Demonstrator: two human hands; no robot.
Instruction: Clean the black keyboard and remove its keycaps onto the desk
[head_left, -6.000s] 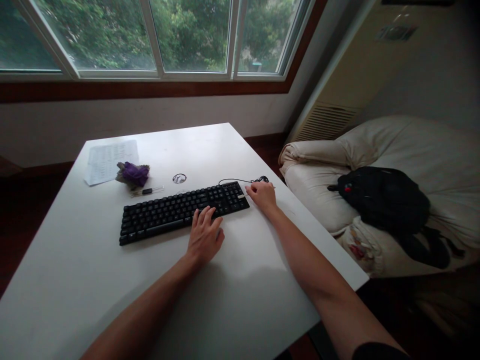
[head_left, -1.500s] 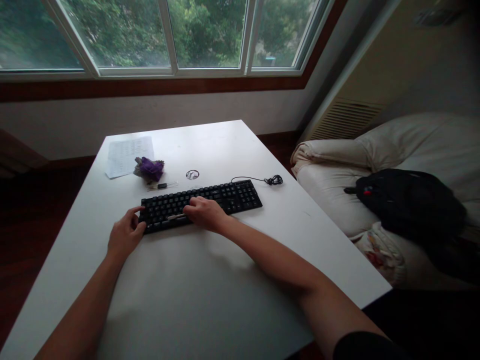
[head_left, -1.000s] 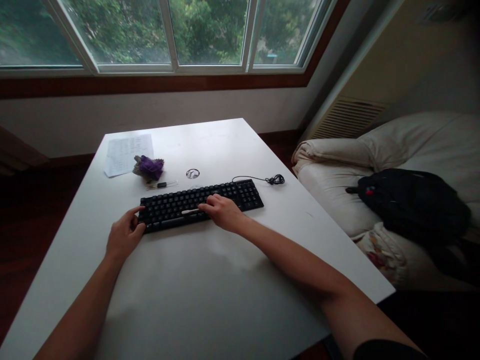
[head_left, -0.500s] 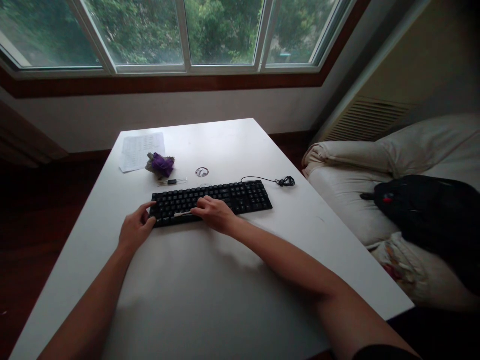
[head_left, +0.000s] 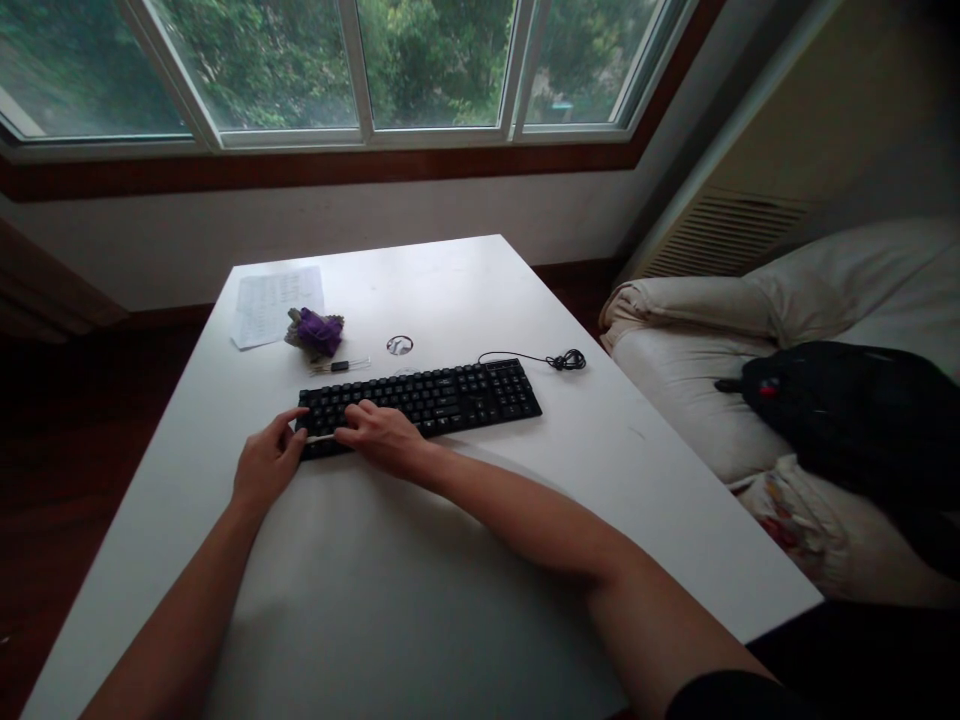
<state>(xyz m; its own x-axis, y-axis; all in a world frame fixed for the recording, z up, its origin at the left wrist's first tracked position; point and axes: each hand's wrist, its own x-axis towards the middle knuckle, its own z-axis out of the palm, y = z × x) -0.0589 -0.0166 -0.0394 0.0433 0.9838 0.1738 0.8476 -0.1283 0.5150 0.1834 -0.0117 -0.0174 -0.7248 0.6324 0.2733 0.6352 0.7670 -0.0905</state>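
Observation:
A black keyboard (head_left: pixel 450 395) lies across a white table (head_left: pixel 420 600). My left hand (head_left: pixel 268 468) grips the keyboard's left end, with its thumb and fingers curled round the near corner. My right hand (head_left: pixel 382 440) rests on the left part of the keys, closed on a thin white stick (head_left: pixel 321 438). The stick points left along the front row of keys, and its tip is close to my left fingers. The keyboard's cable (head_left: pixel 559 360) lies coiled on the table behind its right end.
Behind the keyboard lie a printed sheet (head_left: pixel 276 295), a purple bundle (head_left: pixel 319 330), a small clear tool (head_left: pixel 341 366) and a round disc (head_left: pixel 399 345). To the right, a black backpack (head_left: pixel 855 410) rests on a pale cushion (head_left: pixel 697 370). A window runs along the far wall.
My right hand has slid left along the keys with the white stick, from mid-keyboard to near my left hand. My left hand has stayed on the keyboard's left end.

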